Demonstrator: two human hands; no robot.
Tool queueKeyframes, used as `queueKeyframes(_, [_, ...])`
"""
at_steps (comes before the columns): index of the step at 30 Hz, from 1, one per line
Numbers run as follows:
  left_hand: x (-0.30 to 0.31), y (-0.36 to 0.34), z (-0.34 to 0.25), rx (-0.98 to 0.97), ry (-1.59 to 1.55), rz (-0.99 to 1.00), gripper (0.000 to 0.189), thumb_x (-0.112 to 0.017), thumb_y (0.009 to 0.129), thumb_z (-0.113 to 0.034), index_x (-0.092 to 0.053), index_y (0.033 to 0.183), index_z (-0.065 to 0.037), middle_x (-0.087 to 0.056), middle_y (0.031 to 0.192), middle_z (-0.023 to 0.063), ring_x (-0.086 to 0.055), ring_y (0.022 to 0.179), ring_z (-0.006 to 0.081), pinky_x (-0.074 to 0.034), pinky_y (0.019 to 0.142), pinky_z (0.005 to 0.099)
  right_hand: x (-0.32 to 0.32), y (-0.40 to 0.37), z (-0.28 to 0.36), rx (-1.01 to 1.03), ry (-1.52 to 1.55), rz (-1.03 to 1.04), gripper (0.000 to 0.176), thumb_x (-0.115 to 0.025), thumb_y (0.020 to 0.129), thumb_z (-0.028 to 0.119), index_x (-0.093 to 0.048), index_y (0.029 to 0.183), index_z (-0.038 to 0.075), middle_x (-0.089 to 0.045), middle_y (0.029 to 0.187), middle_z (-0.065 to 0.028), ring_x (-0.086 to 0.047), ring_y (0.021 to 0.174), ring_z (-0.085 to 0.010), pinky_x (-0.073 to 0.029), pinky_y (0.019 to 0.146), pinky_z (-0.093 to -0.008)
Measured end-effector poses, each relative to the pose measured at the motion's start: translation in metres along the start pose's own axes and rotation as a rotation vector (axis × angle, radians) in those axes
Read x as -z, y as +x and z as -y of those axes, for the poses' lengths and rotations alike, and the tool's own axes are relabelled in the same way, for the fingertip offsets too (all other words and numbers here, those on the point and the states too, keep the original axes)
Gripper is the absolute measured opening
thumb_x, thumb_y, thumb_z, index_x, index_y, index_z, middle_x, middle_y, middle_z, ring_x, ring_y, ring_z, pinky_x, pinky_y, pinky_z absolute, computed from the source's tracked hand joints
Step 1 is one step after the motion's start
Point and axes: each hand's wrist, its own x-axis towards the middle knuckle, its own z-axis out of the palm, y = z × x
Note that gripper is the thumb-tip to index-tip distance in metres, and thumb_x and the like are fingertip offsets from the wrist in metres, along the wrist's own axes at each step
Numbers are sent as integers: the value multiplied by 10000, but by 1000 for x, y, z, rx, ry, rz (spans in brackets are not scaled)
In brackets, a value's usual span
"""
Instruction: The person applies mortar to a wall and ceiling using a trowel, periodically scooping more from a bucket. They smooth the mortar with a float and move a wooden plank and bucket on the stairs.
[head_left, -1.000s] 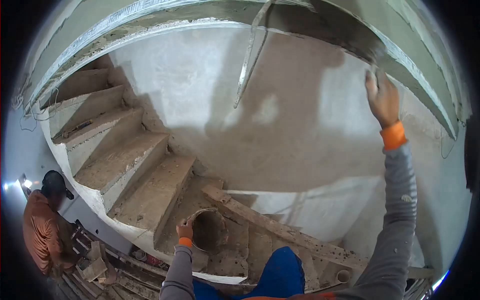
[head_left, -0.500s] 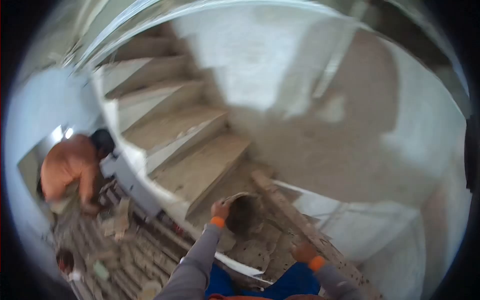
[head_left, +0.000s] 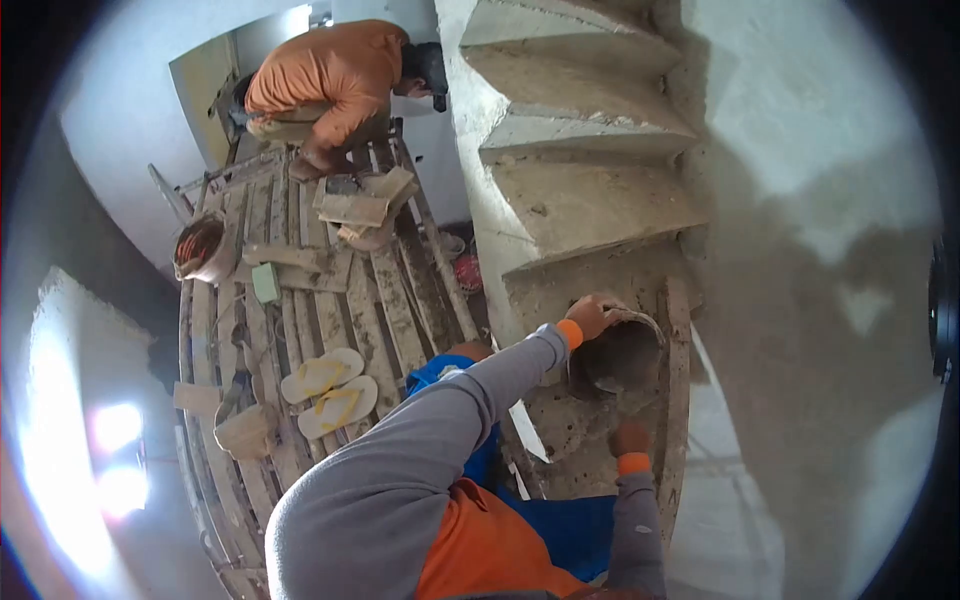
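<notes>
My left hand [head_left: 592, 317] is closed over the rim of a round bucket [head_left: 622, 357] with a dark inside. The bucket stands on a dirty, mortar-spattered step [head_left: 560, 425], beside a wooden plank. Just below the bucket is my right hand [head_left: 630, 438], low over the same step. It is blurred and dark, so its fingers and anything in them cannot be made out.
Concrete stairs [head_left: 590, 200] rise ahead. A long wooden plank [head_left: 678, 390] edges the step at the right wall. On the left, a slatted wooden platform [head_left: 300, 320] carries flip-flops [head_left: 338, 405], a pail [head_left: 205, 245], and a crouching person in orange [head_left: 330, 80].
My view has swung left, bringing the platform and the crouching person further into sight. My left hand stays on the bucket rim. My right hand is now closer to the bucket.
</notes>
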Motion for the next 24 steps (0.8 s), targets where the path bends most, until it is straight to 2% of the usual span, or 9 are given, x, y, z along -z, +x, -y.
queueKeyframes(4, [4, -9, -11, -35, -72, 33, 363, -540, 840, -381, -628, 1016, -75, -618, 973, 179, -581, 878, 353, -451, 789, 394, 40, 4, -2, -165, -61, -223, 344, -556, 786, 175, -540, 1121, 101, -608, 933, -172, -602, 833, -334, -484, 741, -449])
queueKeyframes(7, [-9, -5, -5, 45, -59, 61, 352, -548, 830, -387, -634, 1008, -96, -613, 990, 164, -569, 917, 341, -442, 815, 388, 43, 21, 1, -233, -133, -159, 252, -540, 806, 162, -582, 1046, 97, -619, 906, -168, -613, 801, -306, -490, 698, -443])
queueKeyframes(10, [-4, -4, 4, 53, -41, 83, 366, -552, 829, -388, -631, 1002, -74, -608, 1005, 173, -571, 915, 347, -448, 813, 390, 44, 8, 39, 50, -392, -132, 187, -531, 815, 149, -615, 963, 72, -633, 835, -155, -627, 751, -282, -497, 656, -436])
queueKeyframes(14, [13, -15, 1, -16, -1, 29, 306, -553, 833, -358, -629, 1034, -140, -620, 973, 144, -588, 882, 320, -466, 765, 380, 33, 13, 75, -44, -62, -56, 234, -569, 779, 184, -614, 969, 55, -621, 855, -181, -606, 812, -315, -482, 719, -437])
queueKeyframes(16, [0, -8, 30, -293, 265, 3, 331, -527, 843, -392, -632, 1032, -141, -627, 979, 117, -589, 906, 294, -451, 790, 368, 17, 24, 70, -46, 48, -10, 344, -596, 754, 219, -585, 1057, 55, -610, 894, -194, -587, 858, -338, -467, 766, -435])
queueKeyframes(17, [-11, -4, 45, -442, 384, 1, 346, -514, 848, -410, -634, 1030, -142, -630, 981, 104, -589, 918, 281, -444, 803, 363, 11, 20, 73, -4, 176, -144, 396, -609, 735, 234, -567, 1082, 49, -601, 917, -205, -573, 874, -357, -454, 786, -436])
queueKeyframes(19, [-21, 2, 66, -113, 397, 104, 317, -506, 852, -389, -635, 1025, -156, -631, 992, 84, -605, 887, 252, -459, 748, 335, -19, 29, 74, 71, 300, -371, 465, -630, 707, 245, -544, 1110, 30, -590, 948, -222, -562, 875, -382, -439, 805, -445])
queueKeyframes(22, [-1, -3, 60, -200, 304, -67, 248, -540, 833, -295, -640, 976, -120, -639, 883, 91, -616, 761, 223, -471, 645, 307, 0, 10, 93, 191, 493, -484, 498, -652, 683, 235, -540, 1109, 3, -579, 981, -241, -562, 883, -388, -432, 797, -452])
queueKeyframes(24, [6, 0, 60, -86, 11, -132, 207, -558, 820, -226, -634, 961, -95, -637, 829, 96, -611, 703, 191, -475, 612, 289, 7, -9, 99, -42, 689, -440, 516, -662, 680, 229, -531, 1122, -2, -583, 974, -237, -564, 889, -387, -442, 778, -435])
